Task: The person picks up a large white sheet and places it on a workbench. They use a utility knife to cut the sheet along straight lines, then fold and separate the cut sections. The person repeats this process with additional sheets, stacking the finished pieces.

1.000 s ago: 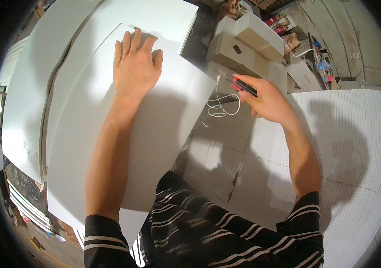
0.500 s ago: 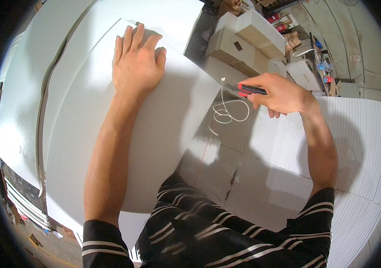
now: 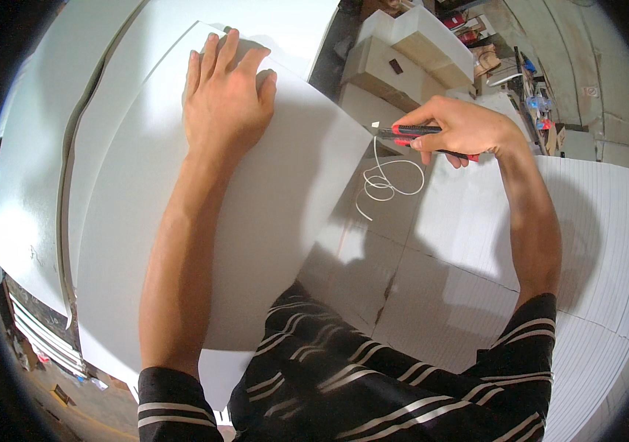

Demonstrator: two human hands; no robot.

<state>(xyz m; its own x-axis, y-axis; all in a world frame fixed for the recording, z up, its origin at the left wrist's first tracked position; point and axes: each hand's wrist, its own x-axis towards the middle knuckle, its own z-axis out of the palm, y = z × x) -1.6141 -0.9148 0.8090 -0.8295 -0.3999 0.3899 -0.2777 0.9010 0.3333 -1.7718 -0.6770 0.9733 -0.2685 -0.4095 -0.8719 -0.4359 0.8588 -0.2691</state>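
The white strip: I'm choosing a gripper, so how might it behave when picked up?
Probably floppy: the strip bends into loose loops near the tool. Likely very light, being so thin for its length. It may tangle, since its loops cross.

The person wore a loose black fabric top [image 3: 395,383] crossed by narrow off-white stripes set in pairs, which slanted and curved where the cloth creased over the torso. The black left sleeve [image 3: 170,388] had a plain dark edge and a pale double band beside it, while the black right sleeve [image 3: 524,335] bore several such pairs. Past both sleeves, the slim left forearm [image 3: 182,265] and right forearm [image 3: 533,221] were bare.
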